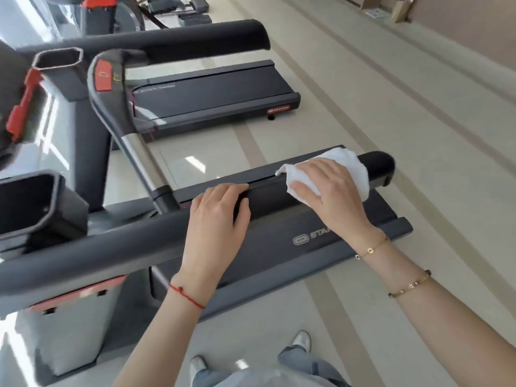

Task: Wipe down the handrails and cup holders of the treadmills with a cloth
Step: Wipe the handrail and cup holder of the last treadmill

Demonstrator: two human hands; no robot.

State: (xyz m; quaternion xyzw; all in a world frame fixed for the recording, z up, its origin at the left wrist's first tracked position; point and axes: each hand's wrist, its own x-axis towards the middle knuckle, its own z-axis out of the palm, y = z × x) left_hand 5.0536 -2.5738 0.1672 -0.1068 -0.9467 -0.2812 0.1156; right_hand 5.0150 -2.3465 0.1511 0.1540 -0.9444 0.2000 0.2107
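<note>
White cloth (350, 166): bunched and draped over the top of the near treadmill's black padded handrail (268, 195), close to the rail's rounded free end; it lies directly under the right hand (329, 188), spilling out beyond the fingertips on the far side and past the thumb toward the rail's middle. Right hand: palm down on the cloth, fingers curled over it and the rail, thumb pressed to the cloth's near edge; two gold bracelets on that wrist and forearm. Left hand (219, 213): bare on the same handrail, further toward the console, well apart from the cloth; fingers laid flat and close together over the rail's top, thumb along the near side, holding nothing; a red string at the wrist. Near cup holder (36, 203): dark angular pocket at the left, beside the handrail's inner end; its inside is dark and blurred, contents cannot be told. Far cup holder (57, 58): hexagonal grey-rimmed opening above it, interior shows only bare grey wall. Second treadmill (212, 93): beyond, with its own black handrail and a running deck on the pale floor.
</note>
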